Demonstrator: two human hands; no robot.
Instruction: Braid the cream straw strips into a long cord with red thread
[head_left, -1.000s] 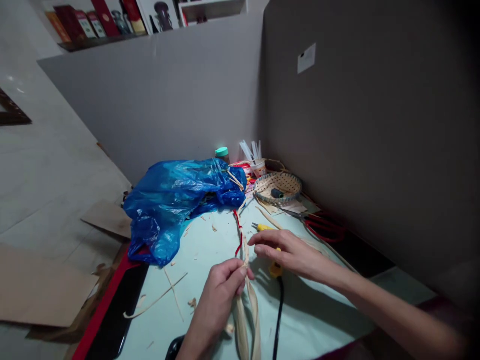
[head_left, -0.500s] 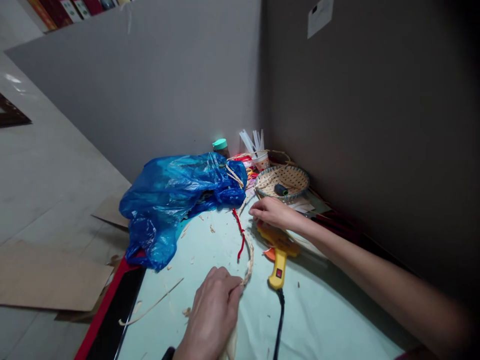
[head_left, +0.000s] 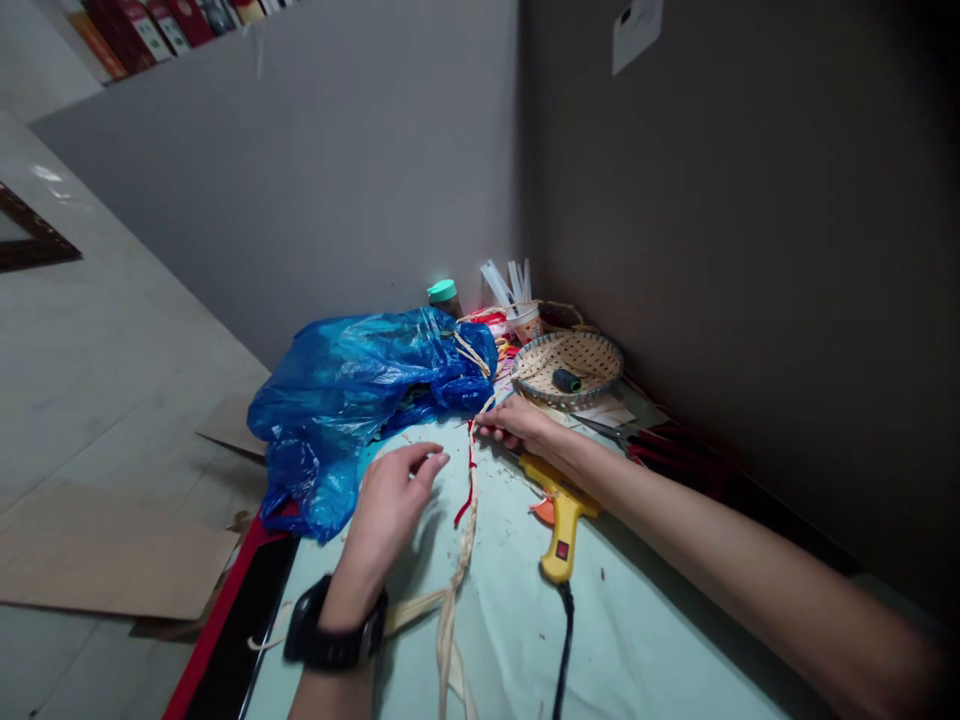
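A pale braided cord [head_left: 470, 520] runs along the table from beside the blue bag toward me, with loose flat strands at its near end. Red string [head_left: 471, 470] is tied about its upper part. My right hand [head_left: 517, 424] pinches the braid close to the red string. To the left of the braid, my left hand [head_left: 400, 490] is raised with thumb and fingers a little apart and nothing between them. A black watch sits on that wrist. Below my right forearm lies a yellow glue gun [head_left: 562, 530] with a black cable.
A crumpled blue plastic bag [head_left: 360, 390] covers the table's left back. Behind are a green-capped jar [head_left: 444, 296], a cup of white sticks [head_left: 525, 320] and a woven basket [head_left: 566, 360] holding a dark spool [head_left: 565, 380]. Scissors [head_left: 619, 434] lie right of my right hand. Grey partitions enclose the back.
My left hand has let go of the braid's near part and moved up and left. My right hand has come slightly left onto the braid, which now lies straighter.
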